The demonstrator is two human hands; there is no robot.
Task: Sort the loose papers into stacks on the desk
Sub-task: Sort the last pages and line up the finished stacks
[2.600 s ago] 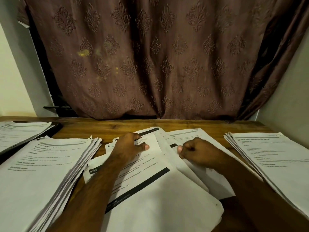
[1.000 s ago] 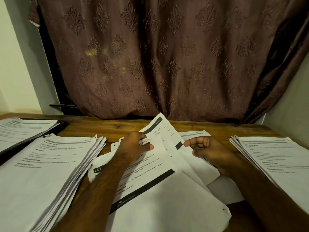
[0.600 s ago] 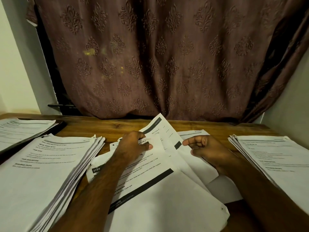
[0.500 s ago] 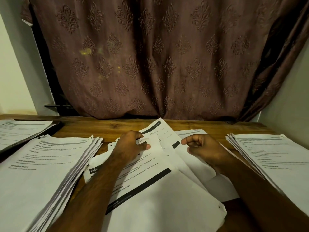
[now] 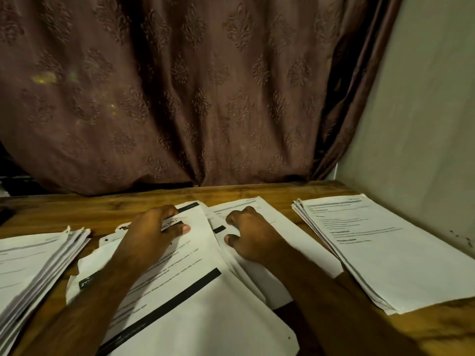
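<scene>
Brown patterned curtain (image 5: 195, 93) hangs behind the long wooden desk (image 5: 77, 209). Loose white printed papers w/ black bars (image 5: 180, 286) lie in a messy fan in the middle, betw. two tidy piles: the thick white stack on the left (image 5: 33, 263) and the white stack on the right (image 5: 380, 250).

Left hand (image 5: 151, 235) rests on the top sheet, fingers bent over its far edge, thumb flat on the page. Right hand (image 5: 252, 235) sits just beside it on the next sheets, fingers curled down; can't tell if it pinches one.

Paper is light, thin and floppy, prob. slides easy on other sheets and creases if grabbed hard. Best to lift one sheet by a corner or far edge, other hand pressing the rest flat.
</scene>
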